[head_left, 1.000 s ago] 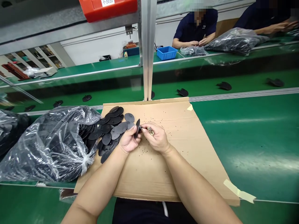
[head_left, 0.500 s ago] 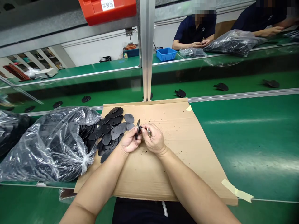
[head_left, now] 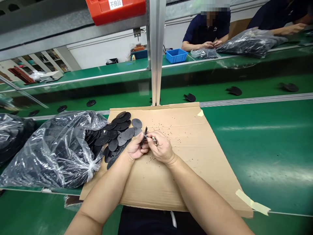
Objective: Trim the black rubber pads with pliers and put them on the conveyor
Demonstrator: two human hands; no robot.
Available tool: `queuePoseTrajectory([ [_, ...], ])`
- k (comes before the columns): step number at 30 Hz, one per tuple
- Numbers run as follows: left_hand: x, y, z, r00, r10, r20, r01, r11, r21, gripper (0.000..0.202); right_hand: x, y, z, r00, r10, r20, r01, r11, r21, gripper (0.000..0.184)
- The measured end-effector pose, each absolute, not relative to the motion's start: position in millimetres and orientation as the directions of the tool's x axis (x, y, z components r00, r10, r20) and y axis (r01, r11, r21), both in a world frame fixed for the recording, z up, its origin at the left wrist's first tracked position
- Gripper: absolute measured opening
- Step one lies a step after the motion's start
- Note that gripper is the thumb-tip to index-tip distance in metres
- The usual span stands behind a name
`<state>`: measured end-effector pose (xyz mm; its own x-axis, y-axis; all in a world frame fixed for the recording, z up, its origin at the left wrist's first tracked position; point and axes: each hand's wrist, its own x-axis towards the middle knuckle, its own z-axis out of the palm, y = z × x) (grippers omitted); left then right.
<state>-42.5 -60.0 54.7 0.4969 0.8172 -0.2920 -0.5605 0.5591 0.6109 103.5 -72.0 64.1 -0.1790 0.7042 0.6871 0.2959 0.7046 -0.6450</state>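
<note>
My left hand [head_left: 135, 149] grips a black oval plastic disc [head_left: 144, 136], held on edge above the cardboard sheet [head_left: 190, 186]. My right hand [head_left: 162, 148] is closed around a small metal tool with a brass-coloured end [head_left: 155, 141]. Its working tip meets the disc's right face, but the fingers hide most of it and I cannot make out its exact kind. To the left of my hands lies a loose pile of similar black discs [head_left: 121, 139]. Tiny dark crumbs [head_left: 160, 124] are scattered over the cardboard around both hands.
A clear plastic bag [head_left: 51, 153] of black discs lies at the left. Beyond the cardboard, black parts [head_left: 189, 97] sit along a green belt [head_left: 207, 93], behind a metal post [head_left: 157, 52]. A co-worker [head_left: 206, 29] sits across, near a blue basket [head_left: 176, 56].
The view has shifted slightly, moving the scene a little to the right. The disc leans a bit more in my left hand, and both hands keep their grip.
</note>
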Motion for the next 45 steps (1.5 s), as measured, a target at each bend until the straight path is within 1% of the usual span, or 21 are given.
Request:
queuePoseTrajectory([
  [4, -40, -60, 55, 0.503, 0.814, -0.289, -0.565, 0.563, 0.603, 0.05, 101, -72, 64, -0.135, 0.715, 0.686, 0.29, 0.69, -0.663, 0.011],
  [9, -42, -58, 53, 0.494, 0.821, -0.285, -0.587, 0.557, 0.588, 0.052, 102, -71, 65, -0.17, 0.711, 0.682, 0.224, 0.702, -0.676, 0.01],
  [12, -42, -57, 58, 0.419, 0.865, -0.275, -0.621, 0.494, 0.608, 0.045, 103, -70, 61, -0.146, 0.726, 0.672, 0.178, 0.688, -0.704, 0.015],
  [14, -40, -55, 64, 0.28, 0.924, -0.259, -0.654, 0.381, 0.653, 0.044, 105, -68, 57, -0.043, 0.766, 0.641, 0.16, 0.639, -0.753, 0.018],
  [16, -39, -50, 70, 0.06, 0.965, -0.254, -0.675, 0.227, 0.702, 0.049, 106, -65, 51, 0.125, 0.813, 0.569, 0.143, 0.553, -0.821, 0.02],
  [19, -42, -31, 76, -0.248, 0.942, -0.225, -0.603, 0.032, 0.797, 0.05, 109, -58, 43, 0.332, 0.835, 0.438, 0.094, 0.433, -0.897, 0.024],
  [21, -51, -9, 81, -0.378, 0.918, -0.122, -0.421, -0.053, 0.905, 0.046, 110, -55, 40, 0.385, 0.834, 0.396, 0.091, 0.393, -0.915, 0.025],
  [22, -58, 5, 85, -0.431, 0.902, -0.037, -0.267, -0.089, 0.959, 0.043, 110, -54, 39, 0.392, 0.833, 0.39, 0.1, 0.383, -0.918, 0.026],
  [23, -65, 21, 90, -0.47, 0.88, 0.071, -0.062, -0.113, 0.992, 0.04, 110, -54, 39, 0.39, 0.834, 0.39, 0.115, 0.376, -0.919, 0.026],
  [24, -72, 37, 96, -0.487, 0.853, 0.187, 0.177, -0.113, 0.978, 0.039, 110, -54, 39, 0.382, 0.835, 0.395, 0.135, 0.373, -0.918, 0.025],
  [25, -80, 54, 102, -0.466, 0.832, 0.301, 0.412, -0.097, 0.906, 0.038, 110, -54, 39, 0.368, 0.837, 0.404, 0.155, 0.373, -0.915, 0.025],
  [26, -86, 71, 108, -0.411, 0.827, 0.383, 0.6, -0.07, 0.797, 0.039, 110, -54, 39, 0.354, 0.838, 0.415, 0.175, 0.377, -0.91, 0.024],
  [28, -94, 101, 117, -0.326, 0.826, 0.46, 0.818, 0.003, 0.575, 0.047, 109, -55, 40, 0.324, 0.837, 0.442, 0.213, 0.391, -0.896, 0.023],
  [30, -91, 126, 119, -0.279, 0.865, 0.417, 0.903, 0.088, 0.422, 0.059, 109, -56, 40, 0.31, 0.832, 0.46, 0.235, 0.402, -0.885, 0.022],
  [32, -77, 145, 114, -0.227, 0.924, 0.309, 0.93, 0.112, 0.35, 0.064, 109, -55, 38, 0.311, 0.831, 0.462, 0.242, 0.401, -0.884, 0.022],
  [33, -66, 154, 109, -0.191, 0.948, 0.255, 0.935, 0.097, 0.341, 0.06, 109, -55, 37, 0.315, 0.831, 0.459, 0.243, 0.397, -0.885, 0.022],
  [35, -41, 170, 96, -0.136, 0.972, 0.192, 0.928, 0.057, 0.367, 0.047, 108, -54, 35, 0.325, 0.83, 0.452, 0.25, 0.386, -0.888, 0.022],
  [36, -28, 178, 90, -0.123, 0.979, 0.162, 0.919, 0.051, 0.391, 0.044, 108, -54, 34, 0.33, 0.829, 0.452, 0.258, 0.381, -0.888, 0.022],
  [38, -6, 194, 79, -0.133, 0.989, 0.065, 0.874, 0.086, 0.479, 0.047, 107, -53, 32, 0.334, 0.825, 0.456, 0.277, 0.376, -0.884, 0.022],
  [41, 13, 214, 67, -0.153, 0.987, -0.042, 0.845, 0.153, 0.513, 0.047, 107, -52, 32, 0.321, 0.833, 0.45, 0.298, 0.362, -0.883, 0.022],
  [45, 16, 222, 59, -0.104, 0.994, -0.027, 0.827, 0.102, 0.553, 0.046, 107, -52, 35, 0.353, 0.856, 0.378, 0.329, 0.265, -0.906, 0.021],
])
